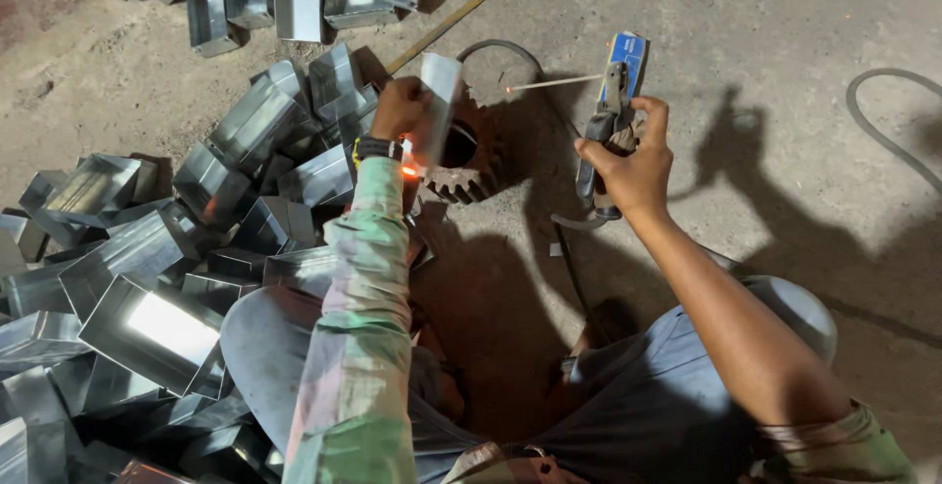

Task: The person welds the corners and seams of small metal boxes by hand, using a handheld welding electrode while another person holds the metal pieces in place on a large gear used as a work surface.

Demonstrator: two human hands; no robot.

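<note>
Squatting on the dusty concrete floor (785, 33), a person works with both arms stretched forward, seen from the head camera looking straight down. Their left hand (400, 108) is wrapped around a folded sheet-metal box (439, 101), fingers clenched on its near edge, holding it upright over a rusty gear (469, 175) that lies flat on the floor. An orange glow (409, 170) shows just below that hand, beside the wrist with its dark watch (378, 149).

Their right hand (633, 165) is clamped around the grip of an electrode holder (608, 126), raised well to the right of the box. A thin welding rod (554, 83) sticks out leftward from the holder, its tip glowing red and hanging in the air, apart from the box. A dark cable (883, 121) curves across the floor at right.

On the left, a heap of shiny metal boxes (147, 249) spreads beside the person's knee, more lying at the top edge.
</note>
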